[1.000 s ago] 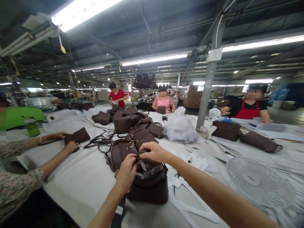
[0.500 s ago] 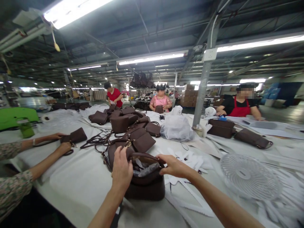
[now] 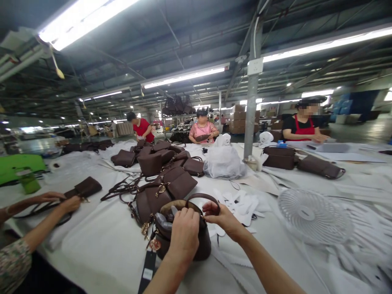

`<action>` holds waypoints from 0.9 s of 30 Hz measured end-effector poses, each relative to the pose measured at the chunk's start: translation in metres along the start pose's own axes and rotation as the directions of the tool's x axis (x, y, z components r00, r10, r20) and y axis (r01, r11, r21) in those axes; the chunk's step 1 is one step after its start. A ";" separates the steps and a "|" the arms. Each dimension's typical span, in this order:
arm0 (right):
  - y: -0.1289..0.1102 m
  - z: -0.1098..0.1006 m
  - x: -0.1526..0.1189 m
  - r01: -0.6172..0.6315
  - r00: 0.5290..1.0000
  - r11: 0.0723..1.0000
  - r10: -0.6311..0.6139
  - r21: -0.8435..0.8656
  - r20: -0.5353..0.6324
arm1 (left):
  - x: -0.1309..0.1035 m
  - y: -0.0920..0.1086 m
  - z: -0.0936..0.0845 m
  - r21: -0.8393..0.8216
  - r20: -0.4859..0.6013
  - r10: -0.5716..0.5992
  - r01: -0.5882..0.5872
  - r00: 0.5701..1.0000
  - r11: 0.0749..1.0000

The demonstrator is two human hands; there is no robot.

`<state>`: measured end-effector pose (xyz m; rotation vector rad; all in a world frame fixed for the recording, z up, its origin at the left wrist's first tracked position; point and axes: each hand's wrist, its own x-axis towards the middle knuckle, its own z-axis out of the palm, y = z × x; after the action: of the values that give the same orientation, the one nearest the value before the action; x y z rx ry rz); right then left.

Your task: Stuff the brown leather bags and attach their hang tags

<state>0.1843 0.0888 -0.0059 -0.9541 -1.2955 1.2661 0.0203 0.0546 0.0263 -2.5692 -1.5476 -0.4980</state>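
A dark brown handbag (image 3: 204, 241) stands open on the white-covered table in front of me, with grey plastic wrapping (image 3: 163, 222) at its mouth. My left hand (image 3: 185, 230) is over the opening with its fingers curled down; what they grip, if anything, is hidden. At the bag's right side, my right hand (image 3: 222, 218) is closed on the raised handle (image 3: 203, 197). A gold charm (image 3: 154, 244) and a black tag (image 3: 147, 271) hang at the bag's left side.
Brown bags (image 3: 180, 181) are heaped just beyond. A white fan (image 3: 306, 212) lies at right near white strips. At left, a co-worker's hands (image 3: 65, 202) hold another bag. A metal post (image 3: 251, 110) rises behind a plastic bundle (image 3: 225, 159). Three people work across the table.
My left hand has moved from the bag's left rim to over its opening. The handle now stands raised by my right hand. The charm and tag have come into view, and the camera view has shifted.
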 end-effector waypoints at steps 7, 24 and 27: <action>0.006 0.009 -0.002 0.086 0.983 0.993 -0.072 0.080 -0.169 | 0.005 0.014 0.005 0.002 -0.015 -0.032 0.032 0.999 0.999; 0.068 0.011 -0.015 0.332 0.943 0.806 -0.292 -0.491 0.158 | 0.002 0.004 0.011 -0.155 -0.041 -0.254 0.244 0.966 0.957; 0.070 0.024 -0.002 0.432 0.902 0.743 -0.356 -0.511 0.244 | 0.000 -0.001 0.015 -0.185 -0.078 -0.229 0.212 0.970 0.960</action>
<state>0.1521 0.0920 -0.0729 -0.9223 -1.9181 0.6230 0.0233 0.0589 0.0124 -2.4595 -1.8422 -0.8061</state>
